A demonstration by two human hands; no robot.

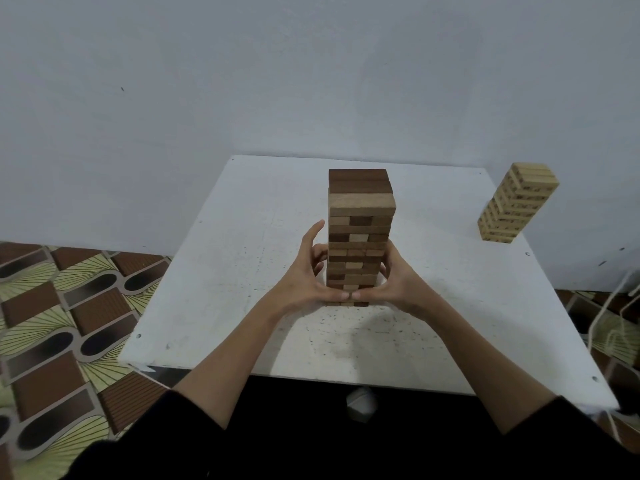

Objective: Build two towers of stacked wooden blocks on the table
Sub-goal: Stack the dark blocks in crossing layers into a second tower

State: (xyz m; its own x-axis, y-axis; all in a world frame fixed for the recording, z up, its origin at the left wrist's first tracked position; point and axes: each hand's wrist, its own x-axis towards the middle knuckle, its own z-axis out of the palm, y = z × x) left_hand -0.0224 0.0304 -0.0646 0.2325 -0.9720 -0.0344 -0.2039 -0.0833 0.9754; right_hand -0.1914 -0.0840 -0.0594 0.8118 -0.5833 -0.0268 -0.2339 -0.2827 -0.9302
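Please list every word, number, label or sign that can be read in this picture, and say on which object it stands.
No text can be read.
Pale block tower at the table's far right: dark marks on the block sides, perhaps print, too small and blurred to read.
Brown block tower, held between the left hand and right hand: bare wood, no marks.
White table: only specks and scuffs, no writing.

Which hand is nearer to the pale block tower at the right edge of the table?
The right hand. It presses the right side of the dark tower in the table's middle, on the side toward the pale tower. The left hand holds the dark tower's opposite side, farther away.
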